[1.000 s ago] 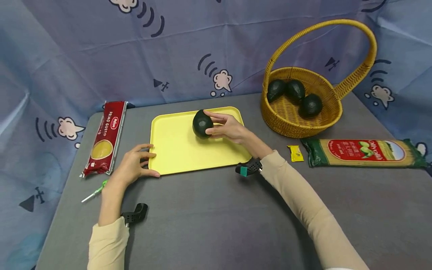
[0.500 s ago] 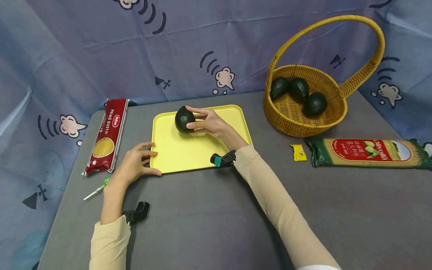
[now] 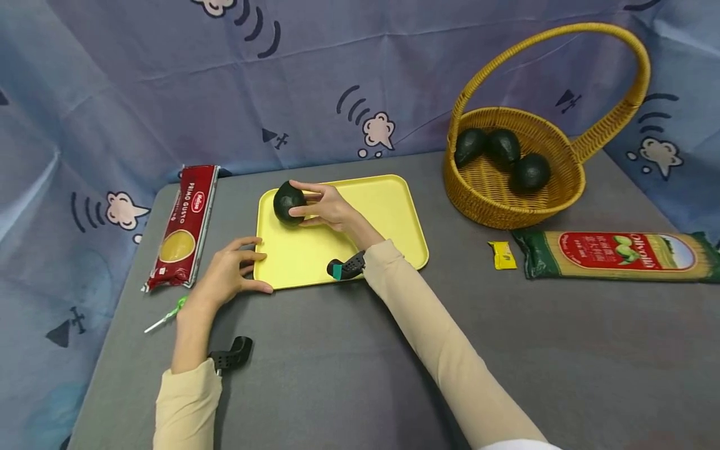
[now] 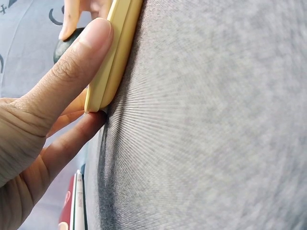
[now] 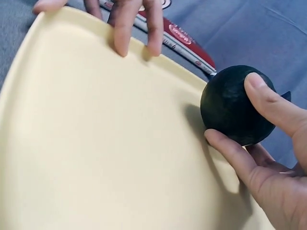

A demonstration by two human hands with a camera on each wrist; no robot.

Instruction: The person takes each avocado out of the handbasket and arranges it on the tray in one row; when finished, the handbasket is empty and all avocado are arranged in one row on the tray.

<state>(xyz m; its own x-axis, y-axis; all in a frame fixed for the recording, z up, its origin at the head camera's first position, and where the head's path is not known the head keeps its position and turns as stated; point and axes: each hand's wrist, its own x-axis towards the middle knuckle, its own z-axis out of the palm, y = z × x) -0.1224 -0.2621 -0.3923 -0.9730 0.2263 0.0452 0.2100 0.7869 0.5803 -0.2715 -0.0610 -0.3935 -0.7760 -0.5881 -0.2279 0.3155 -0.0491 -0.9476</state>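
Note:
A dark green avocado [image 3: 288, 204] is at the far left of the yellow tray [image 3: 371, 206]. My right hand [image 3: 329, 209] grips it from the right, with the thumb and fingers round its sides. In the right wrist view the avocado [image 5: 235, 105] is close over the tray surface and casts a shadow there. My left hand [image 3: 227, 272] holds the tray's near left corner. Its thumb [image 4: 93, 36] lies along the front wall in the left wrist view, while fingertips reach over the left rim.
A wicker basket [image 3: 486, 215] with several avocados stands at the back right. Before it lie a yellow packet [image 3: 502, 255] and a green-ended spaghetti pack [image 3: 624, 255]. A red pasta pack [image 3: 182, 228] and a green-topped lollipop [image 3: 167, 314] lie left, near my left forearm.
My right hand has carried the avocado leftward across the tray, from its middle to the far left corner. My left hand has stayed at the tray's corner.

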